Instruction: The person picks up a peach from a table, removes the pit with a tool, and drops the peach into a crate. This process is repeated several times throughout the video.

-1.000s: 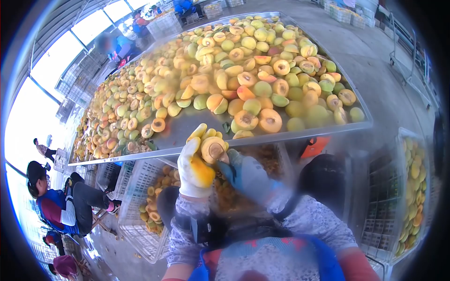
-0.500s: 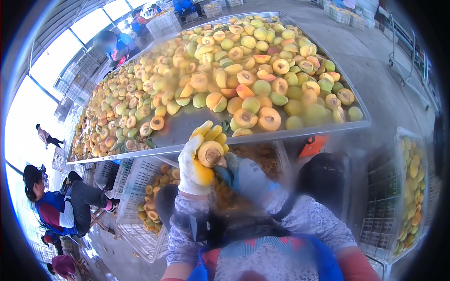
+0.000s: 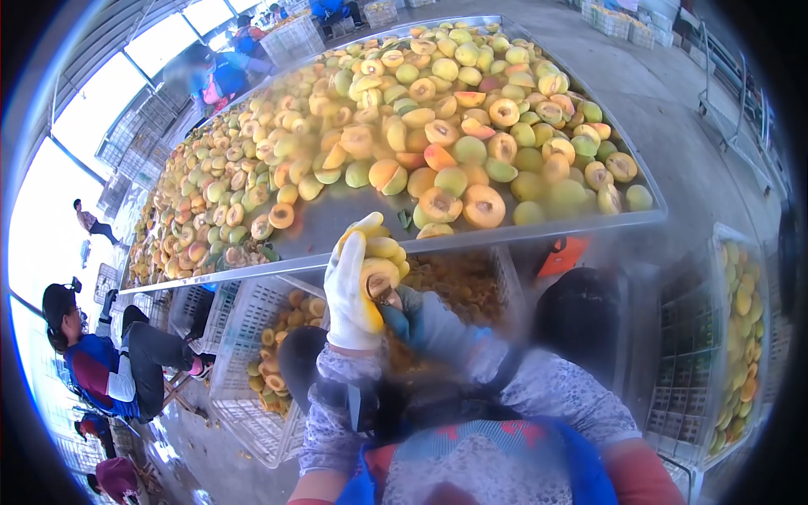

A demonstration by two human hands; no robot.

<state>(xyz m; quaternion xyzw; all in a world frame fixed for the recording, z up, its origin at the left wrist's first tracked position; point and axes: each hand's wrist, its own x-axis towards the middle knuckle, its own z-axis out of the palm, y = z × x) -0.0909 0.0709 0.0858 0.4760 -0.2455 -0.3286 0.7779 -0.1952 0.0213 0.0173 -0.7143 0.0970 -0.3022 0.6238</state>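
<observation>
Fruit (image 3: 382,271) is resting in your left hand (image 3: 350,293), fingers curling round it, cut side facing your adjacent right hand (image 3: 431,323), whose grip is not showing clearly.

A cut yellow-orange fruit (image 3: 380,276) with a brown centre lies tilted at mid-frame, gripped by the white-gloved left hand (image 3: 357,290), the blue-gloved right hand (image 3: 425,321) close beside.

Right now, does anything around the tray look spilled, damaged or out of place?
One small oddity: a dark green scrap, probably a leaf rather than fruit, lies on the bare metal of the tray, beside cut fruit. Nothing else clearly stands out.
</observation>
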